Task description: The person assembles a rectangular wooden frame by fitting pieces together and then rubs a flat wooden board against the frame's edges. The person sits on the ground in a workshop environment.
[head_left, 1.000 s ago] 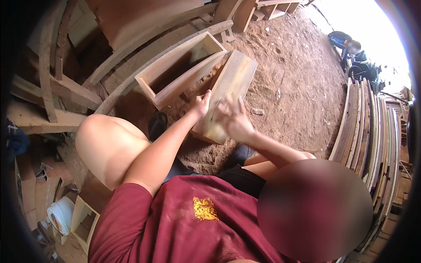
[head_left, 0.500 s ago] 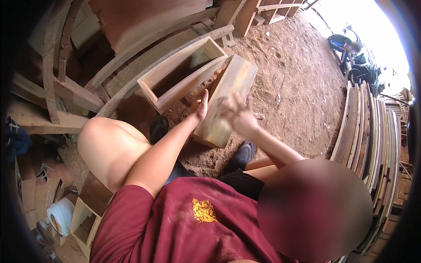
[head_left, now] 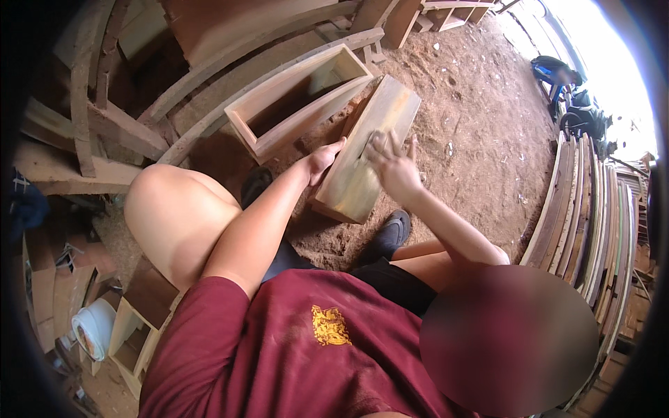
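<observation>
A long wooden box (head_left: pixel 355 184) stands on the ground between my feet, its pale, streaked broad face turned up. My left hand (head_left: pixel 324 160) grips its left edge, thumb along the side and the other fingers partly hidden. Spread over the upper face, my right hand (head_left: pixel 397 166) lies with fingers apart. A small dark patch shows by its fingertips; whether it is a thin sheet or a mark, I cannot make out. To the left of this box, a second wooden box (head_left: pixel 279 143), open at the top and hollow, leans against a curved timber.
Curved wooden frame pieces (head_left: pixel 202 143) fill the left. Stacked planks (head_left: pixel 575 209) stand along the right, with a motorcycle (head_left: pixel 584 118) behind. A white roll or bucket (head_left: pixel 93 329) and more wooden boxes (head_left: pixel 134 341) sit at lower left. The ground (head_left: pixel 467 132) is sandy.
My left hand, raised beside the box before, now holds its edge. The right hand, blurred earlier, is spread on the upper face. Both boxes appear slightly higher in view.
</observation>
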`<state>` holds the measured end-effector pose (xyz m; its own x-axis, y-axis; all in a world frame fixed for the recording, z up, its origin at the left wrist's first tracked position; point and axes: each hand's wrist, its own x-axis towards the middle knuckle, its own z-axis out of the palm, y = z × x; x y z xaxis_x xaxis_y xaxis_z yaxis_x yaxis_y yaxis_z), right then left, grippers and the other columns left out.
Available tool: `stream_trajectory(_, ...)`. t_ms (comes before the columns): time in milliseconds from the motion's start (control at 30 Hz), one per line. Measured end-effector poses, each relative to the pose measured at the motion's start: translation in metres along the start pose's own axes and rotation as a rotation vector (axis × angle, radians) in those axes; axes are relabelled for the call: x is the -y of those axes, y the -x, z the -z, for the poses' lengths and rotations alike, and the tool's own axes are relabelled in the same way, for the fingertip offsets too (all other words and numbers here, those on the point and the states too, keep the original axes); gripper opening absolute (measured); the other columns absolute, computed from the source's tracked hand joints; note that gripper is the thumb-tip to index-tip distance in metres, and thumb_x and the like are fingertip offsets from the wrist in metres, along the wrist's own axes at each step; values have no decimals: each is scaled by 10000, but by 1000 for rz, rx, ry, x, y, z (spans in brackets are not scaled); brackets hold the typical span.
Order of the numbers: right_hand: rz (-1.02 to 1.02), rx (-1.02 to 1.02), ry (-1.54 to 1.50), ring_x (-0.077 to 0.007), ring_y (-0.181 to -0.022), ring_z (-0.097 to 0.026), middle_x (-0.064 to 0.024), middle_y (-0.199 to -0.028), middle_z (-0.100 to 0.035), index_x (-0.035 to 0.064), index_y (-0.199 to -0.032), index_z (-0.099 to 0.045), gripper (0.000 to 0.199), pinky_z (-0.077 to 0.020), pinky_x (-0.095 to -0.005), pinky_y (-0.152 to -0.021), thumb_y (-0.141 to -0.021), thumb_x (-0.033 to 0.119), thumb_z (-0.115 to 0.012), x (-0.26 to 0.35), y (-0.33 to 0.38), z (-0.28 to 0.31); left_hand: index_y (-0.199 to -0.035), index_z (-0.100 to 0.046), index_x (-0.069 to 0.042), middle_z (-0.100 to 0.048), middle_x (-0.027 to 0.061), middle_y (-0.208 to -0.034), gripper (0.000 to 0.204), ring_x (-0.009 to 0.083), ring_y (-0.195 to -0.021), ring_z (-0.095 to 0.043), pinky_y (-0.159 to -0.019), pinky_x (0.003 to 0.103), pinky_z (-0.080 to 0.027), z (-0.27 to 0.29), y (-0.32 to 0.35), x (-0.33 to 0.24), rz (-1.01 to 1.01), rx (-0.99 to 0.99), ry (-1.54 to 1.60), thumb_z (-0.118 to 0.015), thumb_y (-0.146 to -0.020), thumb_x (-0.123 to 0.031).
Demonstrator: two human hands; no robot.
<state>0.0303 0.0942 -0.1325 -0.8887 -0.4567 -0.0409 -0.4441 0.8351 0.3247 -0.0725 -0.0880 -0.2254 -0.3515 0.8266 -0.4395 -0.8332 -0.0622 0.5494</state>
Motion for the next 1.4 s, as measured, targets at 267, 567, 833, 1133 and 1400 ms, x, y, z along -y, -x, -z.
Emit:
stream_trajectory(267, 63, -50, -221, -322, -1513, -182, 68, -1575, -372, 298, -1379, -570, 376, -46, -740, -1139, -1023, 331, -452, -14, 4, -4, -1305, -588, 32, -619, 171, -1298, 771, 245, -1190, -577, -1045, 353, -427, 10, -25, 15, -279, -581, -569, -303, -1021, -626)
stream_trajectory(567, 341, -88, -328, -327, -1507, -201, 12, -1541, -431, 295, -1300, -641, 368, -62, -702, -1168, -942, 318, -557, -23, 1, 5, -856, -646, 28, -688, 210, -861, 813, 314, -878, -657, -823, 434, -483, 0, -21, 15, -465, -762, -664, -291, -984, -692)
stream_trajectory(833, 275, 89, -298, -300, -1518, -144, -3, -1543, -394, 291, -1351, -589, 468, -58, -701, -1171, -886, 245, -612, -25, -4, -5, -817, -627, 28, -700, 210, -888, 866, 303, -927, -676, -854, 447, -484, -23, 0, 1, -361, -741, -786, -216, -978, -717)
stream_trajectory(1133, -233, 150, -47, -274, -1507, -216, 28, -1568, -386, 268, -1439, -506, 432, -61, -655, -1194, -1008, 239, -481, -77, -7, 1, -1160, -576, -63, -660, 240, -1161, 516, 442, -1106, -608, -941, 543, -473, -41, 2, -5, -270, -817, -1241, -342, -1017, -500)
stream_trajectory(1400, -242, -28, -544, -433, -1464, -248, -352, -1483, -358, -115, -1360, -444, 754, -193, -521, -1198, -965, 522, -526, -11, -2, -6, -1331, -531, 25, -609, 309, -1244, 646, 436, -1204, -573, -1025, 471, -440, -38, -7, -7, -263, -720, -881, -448, -988, -516)
